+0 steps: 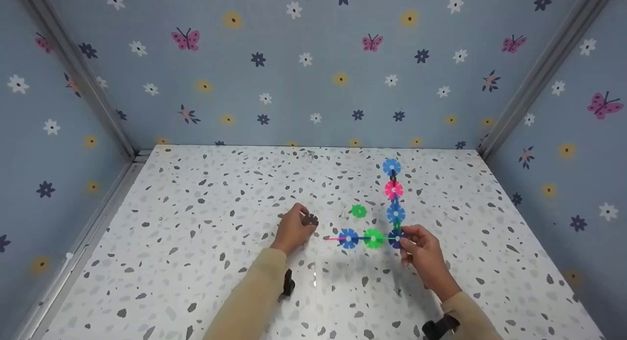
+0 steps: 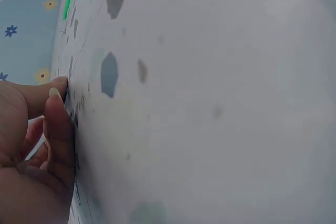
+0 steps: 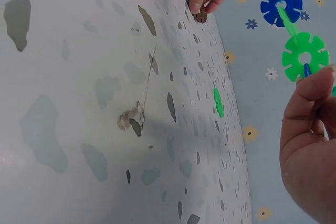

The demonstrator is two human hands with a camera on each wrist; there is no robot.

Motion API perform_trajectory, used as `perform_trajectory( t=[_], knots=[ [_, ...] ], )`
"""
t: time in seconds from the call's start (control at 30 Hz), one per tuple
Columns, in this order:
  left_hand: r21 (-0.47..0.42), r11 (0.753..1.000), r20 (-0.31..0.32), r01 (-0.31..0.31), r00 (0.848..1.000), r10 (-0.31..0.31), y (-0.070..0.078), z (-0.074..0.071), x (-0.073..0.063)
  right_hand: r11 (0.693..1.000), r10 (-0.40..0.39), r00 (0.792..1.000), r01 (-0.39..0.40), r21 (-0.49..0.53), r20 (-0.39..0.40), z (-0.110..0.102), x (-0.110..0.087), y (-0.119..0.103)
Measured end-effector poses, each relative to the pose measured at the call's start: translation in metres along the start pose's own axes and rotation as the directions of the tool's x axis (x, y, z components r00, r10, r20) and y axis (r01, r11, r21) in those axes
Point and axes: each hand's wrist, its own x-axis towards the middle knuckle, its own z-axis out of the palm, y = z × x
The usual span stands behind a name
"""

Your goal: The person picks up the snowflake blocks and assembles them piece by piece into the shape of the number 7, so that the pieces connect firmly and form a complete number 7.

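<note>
My left hand [image 1: 293,228] pinches a dark brown notched disc [image 1: 311,219] at the tabletop; the right wrist view shows the disc [image 3: 200,17] under the fingertips. In the left wrist view the hand [image 2: 44,135] hides it. My right hand [image 1: 422,249] grips a dark blue notched disc [image 1: 395,239] at the corner of an L-shaped chain of interlocked plastic discs. One arm of the chain runs left through a green disc [image 1: 373,238] and a blue disc [image 1: 349,238] to a pink one seen edge-on. The other passes a blue disc [image 1: 396,213] and a pink disc [image 1: 394,189].
A loose green disc [image 1: 359,211] lies on the speckled white table [image 1: 196,207] between the hands. Blue panels [image 1: 313,70] with flowers and butterflies stand at the back and both sides. Metal posts [image 1: 539,75] mark the corners.
</note>
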Motion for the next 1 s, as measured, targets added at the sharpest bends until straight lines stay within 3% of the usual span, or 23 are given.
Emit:
perform_trajectory(
  t=[0.13,0.23,0.37,0.5,0.67,1.0],
  knots=[
    [-0.079,0.997,0.021,-0.018,1.0,0.02,-0.006,-0.002,-0.013,1.0,0.016,1.0,-0.016,-0.015,-0.007,-0.002,0.0,0.003],
    [-0.198,0.98,0.062,-0.002,0.998,0.015,-0.006,-0.004,-0.027,1.0,0.019,1.0,-0.019,-0.022,0.0,-0.002,0.001,0.005],
    [-0.387,0.921,0.126,0.042,0.992,0.007,0.001,-0.008,-0.047,0.999,0.023,1.0,-0.022,-0.037,0.009,-0.002,0.003,0.006],
    [-0.497,0.867,0.128,0.036,0.991,0.033,0.009,-0.013,-0.062,0.998,0.021,1.0,-0.02,-0.056,0.011,-0.001,0.004,0.006],
    [-0.558,0.829,0.122,0.019,0.991,0.059,0.016,-0.018,-0.072,0.999,0.027,0.999,-0.027,-0.034,0.022,-0.001,0.004,0.008],
    [-0.579,0.815,0.17,0.005,0.979,0.115,0.021,-0.015,-0.076,1.0,0.015,0.999,-0.015,-0.005,0.036,-0.003,0.004,0.011]
  ],
)
